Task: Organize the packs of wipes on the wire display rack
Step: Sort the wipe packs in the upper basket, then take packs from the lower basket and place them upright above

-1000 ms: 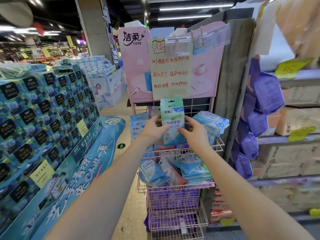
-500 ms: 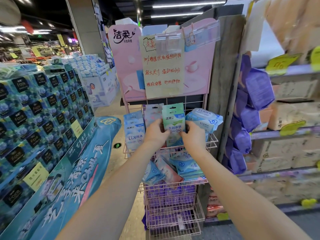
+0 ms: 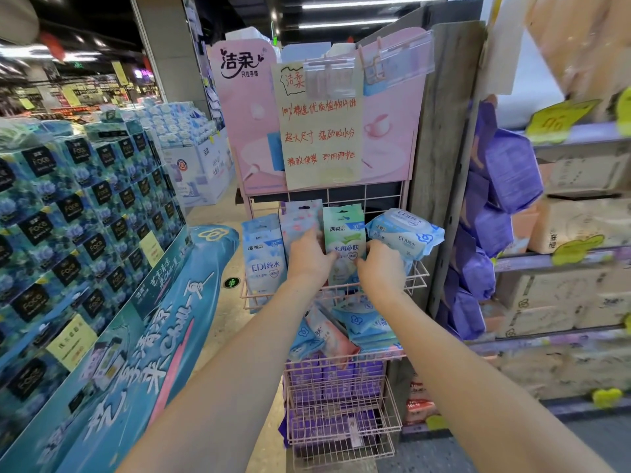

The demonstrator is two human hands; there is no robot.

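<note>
Head view: a green pack of wipes [image 3: 344, 233] is held upright in the top basket [image 3: 415, 278] of the pink wire display rack [image 3: 341, 421], its lower edge gripped from both sides; the left hand [image 3: 309, 259] is closed on its lower left corner, thumb laid across the front, and the right hand [image 3: 380, 268] is closed on its lower right corner, fingertips pressed to the pack's face. A stack of like green packs is seen just behind it; a pink-patterned pack [image 3: 300, 220] stands touching it on the left, partly covered by the left hand, and a blue EDI pack [image 3: 263, 257] stands further left at the basket's end. A bulkier pale-blue soft pack [image 3: 406, 233] is laid tilted at the right end of the same basket, just beside the right hand. In the basket below, loose blue and pink packs [image 3: 345, 326] are heaped at angles between the two forearms; the lower baskets are filled with purple packs [image 3: 327, 377]. A handwritten paper sign [image 3: 321, 131] is fixed over the pink header board [image 3: 246, 107] above the rack. Stacked dark-blue tissue boxes [image 3: 78, 213] are seen well to the left; purple bags [image 3: 508, 169] hang beside the shelving [image 3: 580, 261] on the right.
</note>
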